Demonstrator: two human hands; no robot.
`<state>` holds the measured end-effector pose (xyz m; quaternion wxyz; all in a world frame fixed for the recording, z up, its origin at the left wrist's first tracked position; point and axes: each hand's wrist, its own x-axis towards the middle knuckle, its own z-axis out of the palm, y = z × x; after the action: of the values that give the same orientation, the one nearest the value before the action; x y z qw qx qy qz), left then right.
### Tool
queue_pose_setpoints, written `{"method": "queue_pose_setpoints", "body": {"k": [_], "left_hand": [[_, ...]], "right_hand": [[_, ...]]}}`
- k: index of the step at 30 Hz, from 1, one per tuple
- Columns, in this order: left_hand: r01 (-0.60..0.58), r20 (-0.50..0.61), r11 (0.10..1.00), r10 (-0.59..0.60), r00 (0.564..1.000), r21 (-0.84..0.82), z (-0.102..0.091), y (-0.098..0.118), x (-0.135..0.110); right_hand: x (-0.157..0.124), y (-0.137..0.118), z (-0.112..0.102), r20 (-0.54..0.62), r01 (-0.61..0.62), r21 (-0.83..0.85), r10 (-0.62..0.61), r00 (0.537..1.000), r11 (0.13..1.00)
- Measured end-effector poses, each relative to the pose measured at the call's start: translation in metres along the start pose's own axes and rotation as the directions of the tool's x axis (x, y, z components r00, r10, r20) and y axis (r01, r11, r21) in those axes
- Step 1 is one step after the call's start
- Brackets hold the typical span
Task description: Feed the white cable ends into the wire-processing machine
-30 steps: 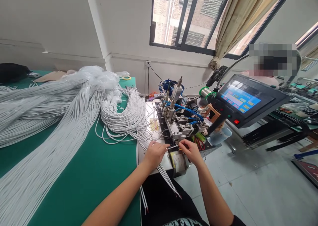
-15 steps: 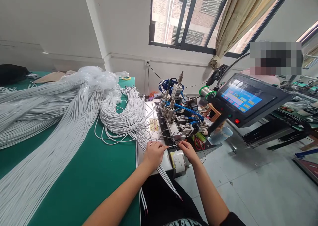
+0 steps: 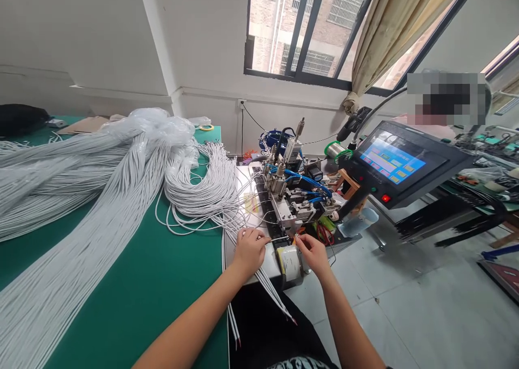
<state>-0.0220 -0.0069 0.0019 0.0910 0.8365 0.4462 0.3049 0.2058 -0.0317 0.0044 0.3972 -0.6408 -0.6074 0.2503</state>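
My left hand [image 3: 248, 251] is closed on a thin white cable [image 3: 279, 239] near the front edge of the small metal machine [image 3: 290, 201]. My right hand [image 3: 313, 252] pinches the same cable's end, fingertips close to the machine's front jaws. Between the two hands the cable runs as a short straight stretch. Under my hands sits a white label roll [image 3: 290, 262]. More white cables [image 3: 265, 282] hang from under my left hand over the bench edge, their tips red.
Large bundles of white cables [image 3: 101, 185] cover the green bench [image 3: 154, 293] on the left. A touchscreen panel [image 3: 395, 162] on an arm stands to the right. Red-handled scissors [image 3: 323, 232] lie beside the machine. Another person sits behind the screen. Grey floor lies at right.
Both hands have stayed at the machine's front. My right hand has shifted slightly, lifting the cable end toward the jaws; the left hand barely moved.
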Motion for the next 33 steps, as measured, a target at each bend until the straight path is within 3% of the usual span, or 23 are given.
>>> {"method": "queue_pose_setpoints", "body": {"k": [4, 6, 11, 15, 18, 20, 25, 29, 33], "left_hand": [[0.051, -0.007, 0.998, -0.051, 0.999, 0.039, -0.001, 0.002, 0.000], [0.079, -0.027, 0.995, -0.077, 0.997, 0.066, 0.000, 0.003, 0.000], [0.070, -0.091, 0.994, -0.062, 0.994, 0.083, 0.002, 0.002, 0.000], [0.027, -0.107, 0.998, -0.022, 0.994, 0.048, 0.001, 0.001, 0.001], [-0.049, -0.114, 0.999, 0.046, 0.992, -0.019, -0.003, 0.002, 0.001], [-0.124, -0.110, 0.989, 0.115, 0.987, -0.076, -0.006, 0.003, 0.001], [-0.296, -0.039, 0.940, 0.294, 0.955, -0.169, -0.009, 0.007, -0.001], [-0.347, -0.010, 0.924, 0.350, 0.937, -0.160, -0.010, 0.007, -0.002], [-0.329, -0.011, 0.935, 0.330, 0.944, -0.131, -0.010, 0.006, -0.003]], "right_hand": [[-0.026, -0.035, -0.012, 0.044, 0.140, -0.186, -0.134, 0.990, 0.973], [-0.040, -0.049, -0.013, 0.185, 0.220, -0.257, -0.176, 0.967, 0.941], [-0.066, -0.067, -0.001, 0.589, 0.359, -0.366, -0.085, 0.804, 0.859], [-0.074, -0.068, 0.010, 0.701, 0.417, -0.478, 0.049, 0.712, 0.773], [-0.072, -0.067, 0.008, 0.730, 0.439, -0.419, 0.008, 0.683, 0.795], [-0.067, -0.067, 0.000, 0.708, 0.419, -0.384, -0.029, 0.705, 0.823], [-0.049, -0.067, -0.029, 0.536, 0.327, -0.331, -0.109, 0.837, 0.885], [-0.039, -0.065, -0.041, 0.288, 0.190, -0.227, -0.120, 0.950, 0.955], [-0.037, -0.060, -0.037, 0.048, 0.085, -0.049, -0.083, 0.995, 0.995]]}}
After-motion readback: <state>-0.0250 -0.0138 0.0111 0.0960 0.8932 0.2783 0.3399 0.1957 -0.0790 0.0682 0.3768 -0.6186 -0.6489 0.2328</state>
